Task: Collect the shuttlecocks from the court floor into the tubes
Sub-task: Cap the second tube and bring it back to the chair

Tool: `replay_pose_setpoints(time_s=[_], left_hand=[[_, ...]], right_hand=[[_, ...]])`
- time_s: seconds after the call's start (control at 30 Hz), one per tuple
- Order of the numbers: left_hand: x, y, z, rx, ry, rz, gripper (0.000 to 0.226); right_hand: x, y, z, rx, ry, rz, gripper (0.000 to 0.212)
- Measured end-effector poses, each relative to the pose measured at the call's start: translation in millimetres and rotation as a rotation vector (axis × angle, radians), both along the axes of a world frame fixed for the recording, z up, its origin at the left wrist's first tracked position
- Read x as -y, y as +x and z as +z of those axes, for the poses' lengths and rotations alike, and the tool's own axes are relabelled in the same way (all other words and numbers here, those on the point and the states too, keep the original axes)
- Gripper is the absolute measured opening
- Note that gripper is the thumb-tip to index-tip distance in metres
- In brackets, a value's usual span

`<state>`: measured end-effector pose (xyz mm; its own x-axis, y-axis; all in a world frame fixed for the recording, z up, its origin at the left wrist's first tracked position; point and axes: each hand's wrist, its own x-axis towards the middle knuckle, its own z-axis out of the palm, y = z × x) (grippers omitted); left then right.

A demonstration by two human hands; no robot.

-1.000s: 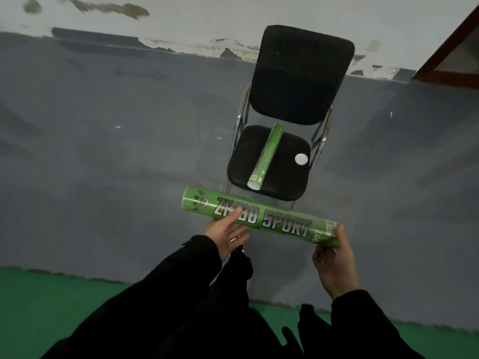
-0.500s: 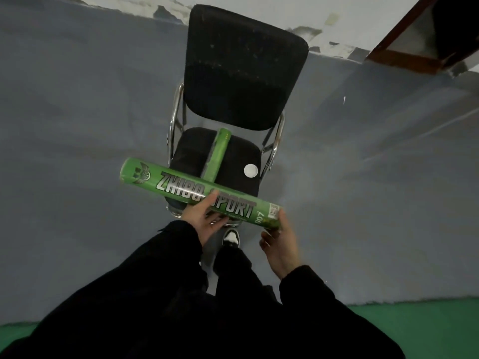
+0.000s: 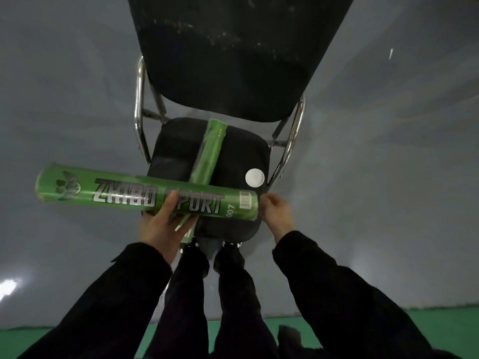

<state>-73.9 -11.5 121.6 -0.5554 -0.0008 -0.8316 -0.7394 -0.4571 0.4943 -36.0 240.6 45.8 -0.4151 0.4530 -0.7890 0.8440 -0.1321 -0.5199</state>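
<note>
A green shuttlecock tube (image 3: 116,194) marked ZHIBO SPORT lies crosswise above the front of a black chair seat (image 3: 233,156). My left hand (image 3: 163,224) holds it from below near the middle, thumb over the lettering. My right hand (image 3: 278,212) is at its right end, fingers curled against the end; the grip itself is hidden. A second green tube (image 3: 210,154) lies lengthwise on the seat, its near end passing under the held tube. A white round cap (image 3: 254,178) rests on the seat to the right. No shuttlecocks show.
The chair has a black backrest (image 3: 233,55) and chrome frame (image 3: 140,104) and stands on grey floor (image 3: 64,99). My shoes (image 3: 228,255) touch the seat's front edge. Green court floor (image 3: 440,330) runs along the bottom behind my legs.
I have stepped up to the chair, which now fills the view. The held tube has come over the front of the seat, both hands keeping their places on it.
</note>
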Motion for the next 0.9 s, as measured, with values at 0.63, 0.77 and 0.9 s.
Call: replay_pose_setpoints(time_s=[0.63, 0.77, 0.9], left_hand=[[28, -11, -27, 0.047, -0.119, 0.029, 0.072], [28, -10, -24, 0.025, -0.134, 0.030, 0.085], [34, -2, -36, 0.032, -0.134, 0.013, 0.075]], right_hand=[[-25, -20, -98, 0.009, 0.605, 1.081, 0.041], [-10, -14, -110, -0.015, 0.594, 0.957, 0.042], [3, -10, -128, -0.004, 0.641, 0.926, 0.018]])
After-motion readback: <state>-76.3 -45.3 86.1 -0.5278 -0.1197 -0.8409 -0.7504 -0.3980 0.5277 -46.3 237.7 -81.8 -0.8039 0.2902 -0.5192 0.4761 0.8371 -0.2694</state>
